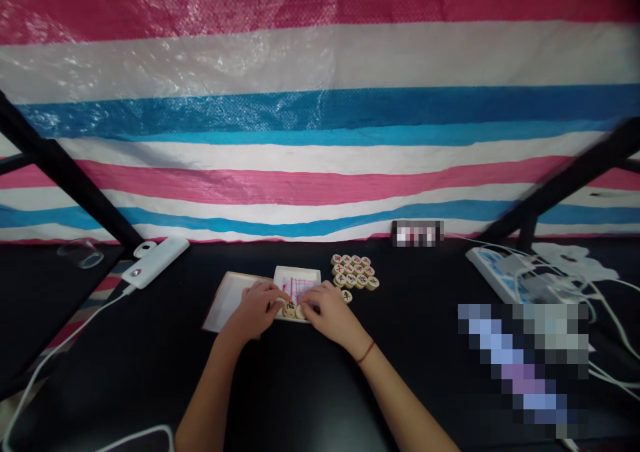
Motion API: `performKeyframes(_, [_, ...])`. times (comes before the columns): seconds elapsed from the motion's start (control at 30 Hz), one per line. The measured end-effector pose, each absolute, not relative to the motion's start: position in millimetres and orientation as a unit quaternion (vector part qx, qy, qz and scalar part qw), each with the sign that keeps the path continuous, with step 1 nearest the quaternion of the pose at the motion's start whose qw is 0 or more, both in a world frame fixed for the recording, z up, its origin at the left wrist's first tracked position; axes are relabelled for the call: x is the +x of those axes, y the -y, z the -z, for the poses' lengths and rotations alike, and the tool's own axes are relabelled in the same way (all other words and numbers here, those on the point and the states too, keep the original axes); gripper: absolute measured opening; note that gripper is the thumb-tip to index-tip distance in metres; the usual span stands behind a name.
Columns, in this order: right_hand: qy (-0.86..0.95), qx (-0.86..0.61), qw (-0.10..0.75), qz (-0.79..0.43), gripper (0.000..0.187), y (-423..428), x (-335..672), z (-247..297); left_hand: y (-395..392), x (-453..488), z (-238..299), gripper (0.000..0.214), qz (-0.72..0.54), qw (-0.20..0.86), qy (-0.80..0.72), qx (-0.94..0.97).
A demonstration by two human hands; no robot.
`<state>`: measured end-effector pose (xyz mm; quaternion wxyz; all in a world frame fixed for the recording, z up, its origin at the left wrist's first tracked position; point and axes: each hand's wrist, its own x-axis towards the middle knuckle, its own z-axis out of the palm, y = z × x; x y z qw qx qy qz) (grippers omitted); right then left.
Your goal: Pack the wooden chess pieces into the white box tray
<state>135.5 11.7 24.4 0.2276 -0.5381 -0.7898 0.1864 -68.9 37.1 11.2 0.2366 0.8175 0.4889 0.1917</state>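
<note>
A shallow white box, with a pink-lined grid sheet inside, lies on the black table between my hands. Round xiangqi pieces sit along its near side. My left hand reaches in from the left, its curled fingers and thumb closed at the pieces. From the right, my right hand has bent fingers closed around a pale piece at the box's near right. The fingertips partly hide what they hold. Left of the box, partly under my left hand, is an open box lid.
Stacked xiangqi pieces with red and black characters stand in rows right of the box; a single piece lies nearer. A white power bank with a cable is at left. A power strip with tangled cables lies at right.
</note>
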Motion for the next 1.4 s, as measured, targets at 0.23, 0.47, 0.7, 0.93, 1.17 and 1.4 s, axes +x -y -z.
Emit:
performKeyframes(0.23, [0.724, -0.486, 0.42, -0.253, 0.032, 12.2, 127.1, -30.8, -28.9, -50.5, -27.0, 0.021, -0.355, 0.36, -0.429, 0.748])
performKeyframes(0.47, [0.598, -0.574, 0.517, -0.214, 0.02, 22.4, 159.9, -13.1, -27.1, -44.3, -20.9, 0.026, -0.319, 0.292, -0.446, 0.784])
performKeyframes(0.7, [0.523, -0.647, 0.516, -0.202, 0.038, 10.9, 202.8, 17.2, -32.9, -46.7, -3.0, 0.024, -0.174, 0.155, -0.503, 0.833])
performKeyframes(0.93, [0.547, -0.659, 0.476, -0.202, 0.038, 8.9, 202.3, 25.3, -31.2, -45.7, -8.6, 0.023, -0.153, 0.17, -0.512, 0.828])
performKeyframes(1.17, [0.608, -0.667, 0.416, -0.117, 0.032, 11.8, 195.7, 24.6, -30.5, -46.1, -7.4, 0.026, -0.15, 0.185, -0.518, 0.821])
performKeyframes(1.4, [0.634, -0.667, 0.382, -0.084, 0.015, 8.3, 192.3, 27.5, -30.2, -46.4, -6.8, 0.027, -0.148, 0.177, -0.517, 0.825])
